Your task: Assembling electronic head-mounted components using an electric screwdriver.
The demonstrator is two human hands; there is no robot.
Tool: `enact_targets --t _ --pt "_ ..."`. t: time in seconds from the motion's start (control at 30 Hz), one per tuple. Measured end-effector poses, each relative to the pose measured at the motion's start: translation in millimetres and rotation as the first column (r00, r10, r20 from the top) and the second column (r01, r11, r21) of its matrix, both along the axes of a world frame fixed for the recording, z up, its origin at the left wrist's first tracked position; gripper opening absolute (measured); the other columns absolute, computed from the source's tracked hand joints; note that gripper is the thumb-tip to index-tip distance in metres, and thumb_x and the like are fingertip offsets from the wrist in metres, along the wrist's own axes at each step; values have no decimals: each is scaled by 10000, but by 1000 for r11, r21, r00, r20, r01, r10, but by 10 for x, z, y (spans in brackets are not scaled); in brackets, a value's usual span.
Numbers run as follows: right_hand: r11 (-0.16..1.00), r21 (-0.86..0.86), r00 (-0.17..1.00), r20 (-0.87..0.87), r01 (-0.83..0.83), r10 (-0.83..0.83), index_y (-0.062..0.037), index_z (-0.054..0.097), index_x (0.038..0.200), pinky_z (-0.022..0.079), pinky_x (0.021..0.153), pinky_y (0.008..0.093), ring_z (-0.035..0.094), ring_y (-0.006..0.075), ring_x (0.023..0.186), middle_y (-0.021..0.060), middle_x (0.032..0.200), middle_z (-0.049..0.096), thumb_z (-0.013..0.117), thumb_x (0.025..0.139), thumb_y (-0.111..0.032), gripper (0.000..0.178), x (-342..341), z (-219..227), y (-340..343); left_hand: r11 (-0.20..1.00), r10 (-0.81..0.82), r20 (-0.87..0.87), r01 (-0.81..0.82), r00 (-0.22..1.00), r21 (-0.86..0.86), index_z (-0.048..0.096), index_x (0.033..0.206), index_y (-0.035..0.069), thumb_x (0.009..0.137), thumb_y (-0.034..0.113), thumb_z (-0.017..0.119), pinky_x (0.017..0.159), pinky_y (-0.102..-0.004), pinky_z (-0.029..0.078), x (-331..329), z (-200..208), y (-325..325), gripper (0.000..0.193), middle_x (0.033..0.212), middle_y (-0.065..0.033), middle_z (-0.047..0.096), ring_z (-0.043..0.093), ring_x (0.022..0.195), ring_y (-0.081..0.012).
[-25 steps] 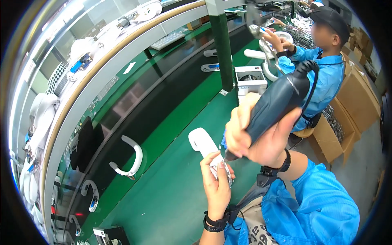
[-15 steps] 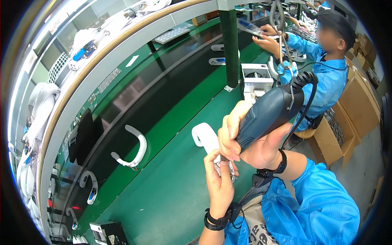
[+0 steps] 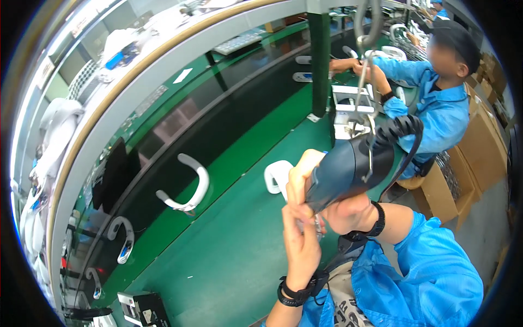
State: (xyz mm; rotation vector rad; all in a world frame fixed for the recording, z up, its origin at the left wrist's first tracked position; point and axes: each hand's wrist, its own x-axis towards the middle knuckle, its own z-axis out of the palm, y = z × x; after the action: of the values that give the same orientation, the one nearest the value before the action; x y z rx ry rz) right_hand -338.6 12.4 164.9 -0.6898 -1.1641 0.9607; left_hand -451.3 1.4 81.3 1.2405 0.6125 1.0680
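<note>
My right hand (image 3: 348, 213) is wrapped round a dark blue-grey electric screwdriver (image 3: 340, 171), which hangs from a metal hook and has a coiled black cable. The tool tilts down to the left, its tip against the end of a white curved plastic part (image 3: 277, 177). My left hand (image 3: 303, 246) grips that part's lower end, fingers closed just below the tip. Small shiny pieces show between the left fingers. The contact point and much of the white part are hidden behind my hands.
Similar curved white parts (image 3: 202, 182) lie on the dark belt (image 3: 229, 111) beyond the green worktop (image 3: 218, 245). A green post (image 3: 320, 65) and a box-shaped device (image 3: 348, 103) stand ahead. A co-worker in blue (image 3: 436, 109) works at right, near cardboard boxes (image 3: 436, 188).
The screwdriver has tipped and sits lower, its body nearer my left hand. The co-worker's hands have moved down toward the belt. The view has shifted slightly, and the parts on the belt appear displaced.
</note>
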Motion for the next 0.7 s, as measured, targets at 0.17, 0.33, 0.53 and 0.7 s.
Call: enact_targets --t 0.17,0.33,0.53,0.7 --pt "999 -52 1000 -24 -1 0 -73 462 998 430 539 239 523 106 586 9 694 497 627 703 -918 910 15 1 -29 984 -115 15 116 993 -138 462 1265 93 1084 85 498 663 -276 487 -31 -104 -47 185 880 -45 620 586 754 -121" --pt "999 29 1000 1 23 -23 -74 471 979 427 513 248 515 109 564 7 676 493 604 758 -907 872 -42 -10 -71 980 -98 78 110 992 -165 385 1447 63 1122 251 397 691 -288 534 -94 -13 -95 375 945 -94 642 638 758 -144" --pt "932 299 949 -293 205 -115 -67 474 1002 435 450 275 505 136 511 28 689 485 407 900 -904 847 367 -6 -462 926 -109 61 124 992 -356 598 1196 -15 1162 420 281 619 -307 517 -429 -18 45 540 779 -85 640 626 657 -162" --pt "945 -29 946 20 324 -324 -17 524 1199 479 550 266 555 137 592 65 766 556 494 1024 -710 716 621 -471 -635 902 -48 126 97 991 -421 608 1065 -16 1164 417 341 583 -336 461 -726 -51 284 518 665 -79 561 519 568 -189"
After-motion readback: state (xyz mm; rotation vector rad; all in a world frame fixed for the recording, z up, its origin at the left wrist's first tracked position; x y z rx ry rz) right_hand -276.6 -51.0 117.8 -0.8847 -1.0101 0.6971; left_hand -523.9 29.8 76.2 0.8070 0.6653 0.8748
